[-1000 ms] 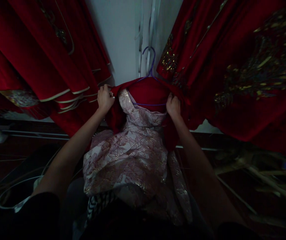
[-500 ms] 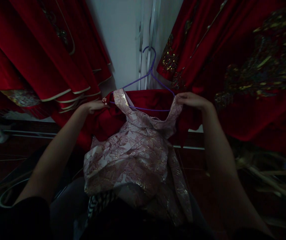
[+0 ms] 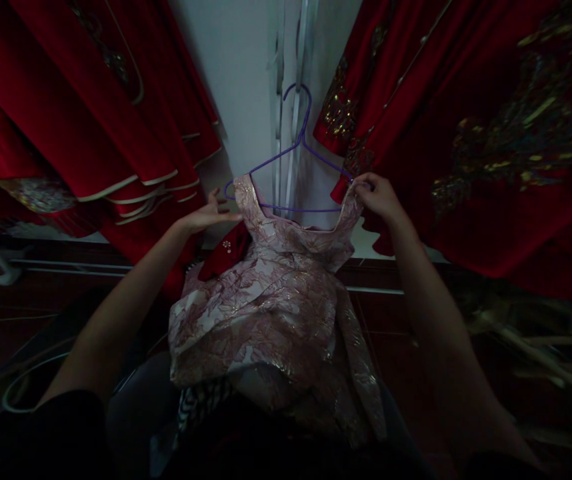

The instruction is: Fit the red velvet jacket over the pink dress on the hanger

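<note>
A pink and gold brocade dress (image 3: 271, 313) hangs on a purple wire hanger (image 3: 296, 143) in front of me. My right hand (image 3: 379, 199) is closed on the dress's right shoulder strap at the hanger's end. My left hand (image 3: 209, 215) lies with fingers stretched out against the left strap, near the hanger's other end. A piece of red cloth (image 3: 226, 252) with small beads peeks out beside the dress under my left hand.
Red garments with cream trim (image 3: 91, 127) hang at the left, and red garments with gold embroidery (image 3: 491, 133) at the right. A white wall with a metal rail (image 3: 286, 73) shows between them. Dark floor with cables (image 3: 21, 393) lies below.
The red cloth that covered the hanger has dropped away behind the dress. The hanger has risen a little. My left hand has opened beside the left strap; my right still grips the right one.
</note>
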Motion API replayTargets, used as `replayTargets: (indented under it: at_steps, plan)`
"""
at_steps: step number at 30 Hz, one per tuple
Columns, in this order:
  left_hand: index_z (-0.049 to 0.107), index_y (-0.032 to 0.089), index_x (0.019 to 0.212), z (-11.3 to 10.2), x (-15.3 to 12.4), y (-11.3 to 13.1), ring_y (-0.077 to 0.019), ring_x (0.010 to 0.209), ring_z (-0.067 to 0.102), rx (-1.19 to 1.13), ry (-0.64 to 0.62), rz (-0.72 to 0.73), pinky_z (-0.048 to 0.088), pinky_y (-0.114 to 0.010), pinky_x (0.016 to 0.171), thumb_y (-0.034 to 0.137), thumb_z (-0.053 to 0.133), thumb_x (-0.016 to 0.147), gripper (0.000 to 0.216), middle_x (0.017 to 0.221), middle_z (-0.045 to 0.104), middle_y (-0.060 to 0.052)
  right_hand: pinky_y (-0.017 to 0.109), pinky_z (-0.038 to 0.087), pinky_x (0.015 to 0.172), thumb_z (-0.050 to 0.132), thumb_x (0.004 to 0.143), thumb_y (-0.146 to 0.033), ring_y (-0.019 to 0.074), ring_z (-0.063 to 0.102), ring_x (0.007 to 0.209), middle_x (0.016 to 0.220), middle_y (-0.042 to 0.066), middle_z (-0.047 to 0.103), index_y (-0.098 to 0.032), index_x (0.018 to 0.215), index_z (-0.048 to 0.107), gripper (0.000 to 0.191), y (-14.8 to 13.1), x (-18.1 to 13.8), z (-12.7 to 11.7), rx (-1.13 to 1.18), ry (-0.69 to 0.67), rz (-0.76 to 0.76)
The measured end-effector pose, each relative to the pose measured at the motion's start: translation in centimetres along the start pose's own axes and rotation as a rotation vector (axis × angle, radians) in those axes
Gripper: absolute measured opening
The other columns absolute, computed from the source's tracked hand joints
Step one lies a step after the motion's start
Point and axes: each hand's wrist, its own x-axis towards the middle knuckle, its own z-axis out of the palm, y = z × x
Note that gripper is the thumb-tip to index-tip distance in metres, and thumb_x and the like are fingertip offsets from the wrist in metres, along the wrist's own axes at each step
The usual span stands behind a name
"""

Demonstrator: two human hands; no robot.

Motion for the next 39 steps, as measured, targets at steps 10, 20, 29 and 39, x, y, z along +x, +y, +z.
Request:
replayTargets:
  at_steps: [10, 20, 29, 39]
  plan:
    - [0.066, 0.015, 0.085, 2.0, 4.5, 4.4, -0.0171, 0.076, 0.057, 0.122, 0.270, 0.372, 0.042, -0.025, 0.073, 0.054, 0.049, 0.087, 0.043, 0.072, 0.061, -0.004, 0.029, 0.049, 0.078, 0.057, 0.085, -0.042, 0.0162, 0.063, 0.084, 0.091, 0.005, 0.069, -0.019, 0.095, 0.067, 0.027, -0.3, -1.8, -0.7, 0.038, -0.030, -0.163]
    - [0.061, 0.014, 0.067, -1.1, 2.0, 0.2, -0.0114, 0.054, 0.043, 0.283, 0.302, 0.172, 0.028, -0.023, 0.053, 0.055, 0.041, 0.088, 0.051, 0.056, 0.053, -0.001, 0.036, 0.054, 0.074, 0.066, 0.076, -0.038, 0.0190, 0.067, 0.074, 0.081, 0.005, 0.073, -0.019, 0.082, 0.071, 0.021, 4.2, -2.0, -0.3, 0.279, 0.440, 0.054]
    - [0.064, 0.014, 0.069, 0.8, -1.2, 0.7, -0.0113, 0.054, 0.045, 0.349, -0.054, 0.193, 0.030, -0.023, 0.053, 0.058, 0.042, 0.087, 0.052, 0.055, 0.052, 0.000, 0.033, 0.052, 0.068, 0.073, 0.063, -0.043, 0.0167, 0.062, 0.066, 0.071, 0.002, 0.069, -0.017, 0.077, 0.070, 0.029, 5.7, -8.3, 1.9, 0.440, 0.269, 0.373]
    - [0.070, 0.018, 0.087, 10.9, -0.6, 8.5, -0.0268, 0.126, 0.045, 0.638, -0.015, 0.831, 0.026, -0.051, 0.113, 0.036, 0.046, 0.092, 0.030, 0.135, 0.052, -0.010, 0.029, 0.047, 0.080, 0.061, 0.080, -0.049, 0.0154, 0.060, 0.083, 0.086, 0.001, 0.067, -0.022, 0.084, 0.065, 0.028, -0.8, -12.5, 3.9, 0.422, 0.021, 0.174]
